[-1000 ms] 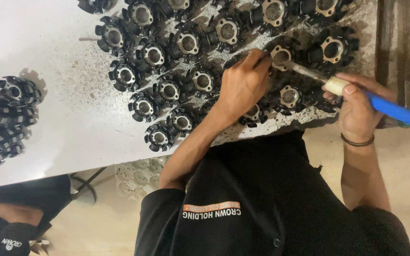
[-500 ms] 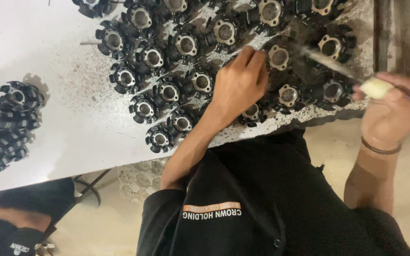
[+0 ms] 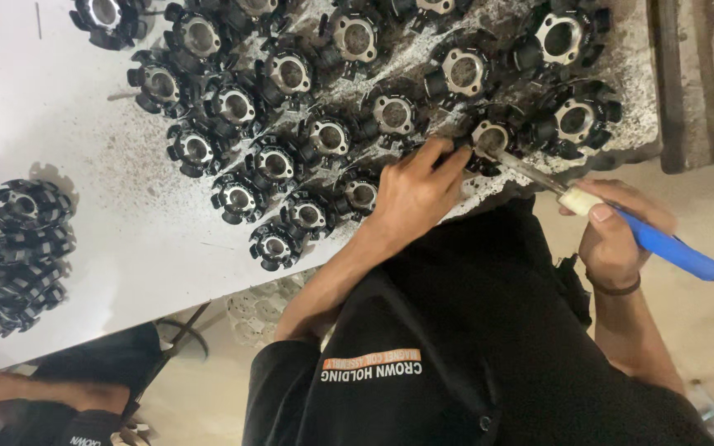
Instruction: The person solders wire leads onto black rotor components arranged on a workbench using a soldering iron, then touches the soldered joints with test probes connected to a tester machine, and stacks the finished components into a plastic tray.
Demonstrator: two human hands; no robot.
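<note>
The left hand (image 3: 413, 192) is pressing down on the counter (image 3: 84, 206), its fingers curled closed around the edge of a black round part with a pale metal ring (image 3: 489, 140) just beyond the fingertips, pinning it rather than lifting it. The right hand (image 3: 613, 239) is gripping a blue-handled tool (image 3: 667, 248) like a pen, closed around the white collar where the handle meets the thin metal shaft, and the tip is reaching into the ring's centre hole, just past the left fingertips.

Many more black parts (image 3: 291, 74) are lying close together on the far side of the left hand, some touching one another, amid dark grit scattered across the white surface. A separate stack of black parts (image 3: 18, 248) is sitting well off to the left hand's outer side. Another person's arm (image 3: 35, 392) is showing at the near edge, apart from this work.

To do this well, it seems wise to be keeping the left fingers clear of the tip while holding the part flat, keeping the shaft at a steady slant into the hole, and bracing the right wrist low so the tip is not skidding across the ring or nudging the neighbouring parts.
</note>
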